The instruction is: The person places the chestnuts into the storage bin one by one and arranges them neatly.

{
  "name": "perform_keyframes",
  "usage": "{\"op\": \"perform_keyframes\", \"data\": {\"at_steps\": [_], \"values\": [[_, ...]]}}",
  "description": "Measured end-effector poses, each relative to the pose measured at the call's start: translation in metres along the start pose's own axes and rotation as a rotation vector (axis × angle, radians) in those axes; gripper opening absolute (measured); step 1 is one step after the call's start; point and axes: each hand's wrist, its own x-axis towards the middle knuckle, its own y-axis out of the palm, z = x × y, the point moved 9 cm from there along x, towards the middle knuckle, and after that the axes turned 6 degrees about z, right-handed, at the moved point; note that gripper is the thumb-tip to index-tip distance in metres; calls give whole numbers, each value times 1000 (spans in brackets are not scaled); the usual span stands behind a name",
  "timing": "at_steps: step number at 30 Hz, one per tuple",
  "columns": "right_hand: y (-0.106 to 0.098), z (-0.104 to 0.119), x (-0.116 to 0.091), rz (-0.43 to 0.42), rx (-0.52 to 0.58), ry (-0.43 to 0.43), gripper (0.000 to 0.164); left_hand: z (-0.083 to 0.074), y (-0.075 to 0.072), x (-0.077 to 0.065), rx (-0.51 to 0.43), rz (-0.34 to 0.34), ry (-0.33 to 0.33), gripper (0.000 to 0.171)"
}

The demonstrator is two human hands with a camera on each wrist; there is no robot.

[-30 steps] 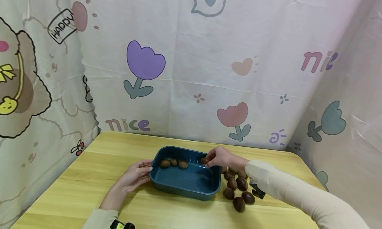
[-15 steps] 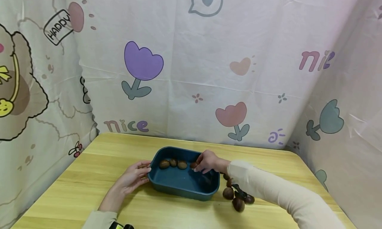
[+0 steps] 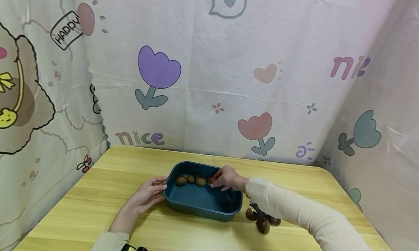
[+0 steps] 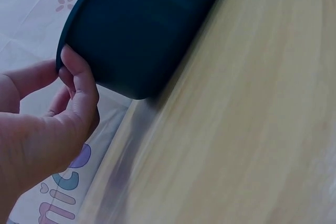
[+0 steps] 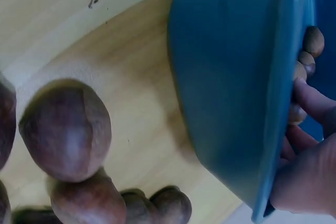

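Note:
A dark blue rectangular tub (image 3: 201,211) stands on the table, with three brown chestnuts (image 3: 181,180) lined up along its far wall. My left hand (image 3: 147,195) grips the tub's left end; in the left wrist view, thumb and fingers pinch the tub's rim (image 4: 62,51). Reaching over the right end, my right hand (image 3: 230,177) pinches another chestnut (image 3: 211,180) low inside the tub, at the right end of that row. The right wrist view shows this chestnut (image 5: 296,114) partly hidden by the fingers and the tub's rim.
Several loose chestnuts (image 3: 263,226) lie on the wooden table (image 3: 82,207) right of the tub, partly covered by my right sleeve (image 3: 288,200) and a black wrist strap (image 3: 258,211). A printed cloth (image 3: 209,62) hangs behind the table.
My right hand has moved left and down into the tub with its chestnut, up to the row's right end. The left hand keeps its hold on the rim.

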Motion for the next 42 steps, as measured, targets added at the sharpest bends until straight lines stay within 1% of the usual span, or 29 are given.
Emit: {"op": "perform_keyframes", "data": {"at_steps": [5, 9, 17, 25, 33, 38, 42], "values": [[0, -4, 0, -64, 37, -16, 27, 1, 1, 1, -8, 1, -3, 36], [0, -8, -2, -109, 73, -18, 27, 1, 1, 1, -9, -6, -3, 35], [1, -11, -4, -122, 110, -8, 29, 0, 3, 2, -2, -7, -5, 36], [-1, -12, 0, -126, 153, 7, 32, 0, 3, 2, -1, -7, -7, 37], [-11, -7, 0, -190, 173, 3, 30, 1, 1, 2, -9, -6, -7, 36], [-20, 4, -5, -181, 196, -20, 30, 1, 0, 1, -31, -3, -6, 31], [-32, 12, -11, -172, 201, -54, 32, 1, -1, 0, -36, -1, -9, 30]]}}
